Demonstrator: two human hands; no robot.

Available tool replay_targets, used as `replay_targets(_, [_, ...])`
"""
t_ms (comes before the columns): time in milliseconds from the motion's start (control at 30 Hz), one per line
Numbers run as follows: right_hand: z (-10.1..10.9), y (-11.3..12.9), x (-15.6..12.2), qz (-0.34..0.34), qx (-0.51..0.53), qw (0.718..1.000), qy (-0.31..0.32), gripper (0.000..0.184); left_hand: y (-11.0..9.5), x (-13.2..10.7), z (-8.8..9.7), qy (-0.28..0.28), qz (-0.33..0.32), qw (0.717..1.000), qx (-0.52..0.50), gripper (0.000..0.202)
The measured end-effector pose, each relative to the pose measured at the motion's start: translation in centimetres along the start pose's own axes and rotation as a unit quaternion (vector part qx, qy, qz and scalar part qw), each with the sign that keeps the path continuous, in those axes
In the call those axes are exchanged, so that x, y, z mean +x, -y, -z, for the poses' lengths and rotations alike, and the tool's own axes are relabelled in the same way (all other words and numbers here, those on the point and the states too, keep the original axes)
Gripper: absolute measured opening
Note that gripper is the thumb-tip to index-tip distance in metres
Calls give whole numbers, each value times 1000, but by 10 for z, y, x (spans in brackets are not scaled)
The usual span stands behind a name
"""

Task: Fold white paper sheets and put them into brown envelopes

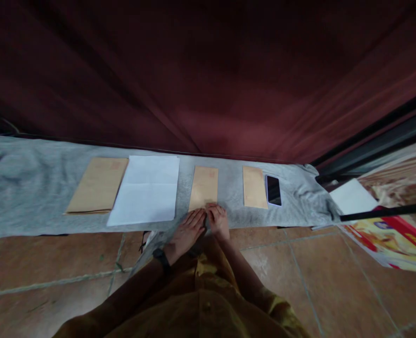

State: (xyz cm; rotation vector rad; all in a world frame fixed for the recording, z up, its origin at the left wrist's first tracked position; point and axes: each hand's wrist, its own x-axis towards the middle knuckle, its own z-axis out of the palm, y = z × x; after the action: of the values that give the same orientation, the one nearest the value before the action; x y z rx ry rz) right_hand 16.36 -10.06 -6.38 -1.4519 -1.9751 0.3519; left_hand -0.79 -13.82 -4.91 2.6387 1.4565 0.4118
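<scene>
In the head view, a brown paper envelope lies lengthwise in front of me on the grey cloth. My left hand rests on its near edge, fingers stretched out and flat; a dark watch is on that wrist. Close beside it, my right hand has its fingers bent and closed at the near right corner of the same envelope. To the left is a stack of white paper with a crease across it. Over on the right lies a second small brown envelope.
A pile of larger brown envelopes lies left of the paper. A phone is beside the right envelope. The grey cloth covers a narrow surface against a dark red curtain. A colourful box stands at right.
</scene>
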Motion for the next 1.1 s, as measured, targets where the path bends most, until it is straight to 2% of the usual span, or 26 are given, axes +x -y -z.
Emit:
replay_targets(167, [6, 10, -10, 66, -13, 997, 26, 33, -2, -3, -7, 11, 8, 1000, 13, 51])
replay_targets(300, [10, 23, -27, 130, -52, 987, 83, 44, 0, -6, -8, 25, 3, 999, 23, 57])
replay_targets(500, [9, 24, -38, 88, -81, 988, 103, 51, -2, -5, -7, 10, 12, 1000, 25, 57])
replay_targets(833, [7, 22, -40, 80, -98, 987, 97, 54, 2, -14, -4, -9, 51, 998, 24, 57])
replay_targets(1100, [20, 13, -42, 30, -121, 989, 76, 47, 4, -18, -2, -21, 68, 997, 31, 55])
